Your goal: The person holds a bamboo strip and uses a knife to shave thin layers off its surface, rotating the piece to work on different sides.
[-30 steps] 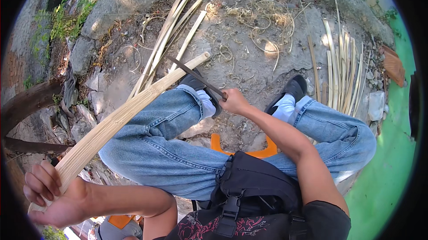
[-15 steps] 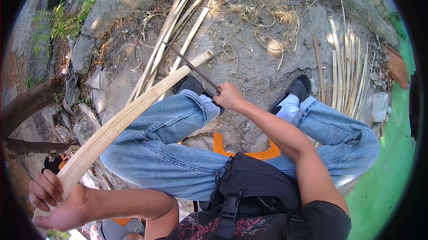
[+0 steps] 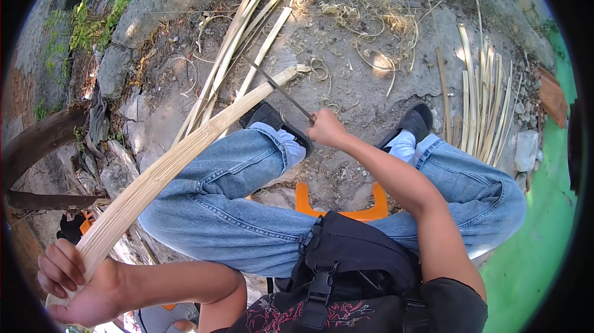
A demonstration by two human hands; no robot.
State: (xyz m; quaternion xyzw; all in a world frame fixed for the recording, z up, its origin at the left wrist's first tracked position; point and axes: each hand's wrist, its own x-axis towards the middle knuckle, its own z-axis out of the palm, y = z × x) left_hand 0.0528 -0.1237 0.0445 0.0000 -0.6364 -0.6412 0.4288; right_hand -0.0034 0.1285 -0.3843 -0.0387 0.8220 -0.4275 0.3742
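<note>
A long pale bamboo strip (image 3: 167, 156) runs slantwise from the lower left across my left knee to the ground ahead. My left hand (image 3: 83, 283) is wrapped round its near end. In my right hand (image 3: 327, 129), out in front between my feet, is the handle of a knife with a long, narrow, dark blade (image 3: 281, 88). The blade lies across the strip close to its far end. Past the blade, a thin curled shaving (image 3: 302, 68) sticks up at the strip's tip. My fingers hide the knife's handle.
Several split bamboo strips (image 3: 229, 48) lie on the ground ahead at the left, more (image 3: 486, 98) by my right foot. Curly shavings (image 3: 377, 17) litter the far ground. An orange plastic stool (image 3: 346, 215) shows beneath me. A brown brick (image 3: 550, 96) and a whitish block (image 3: 526, 149) sit at the right.
My right hand has slid the knife a little farther toward the strip's far end, and a curled shaving now shows at the tip. The left hand keeps its grip, nearly still.
</note>
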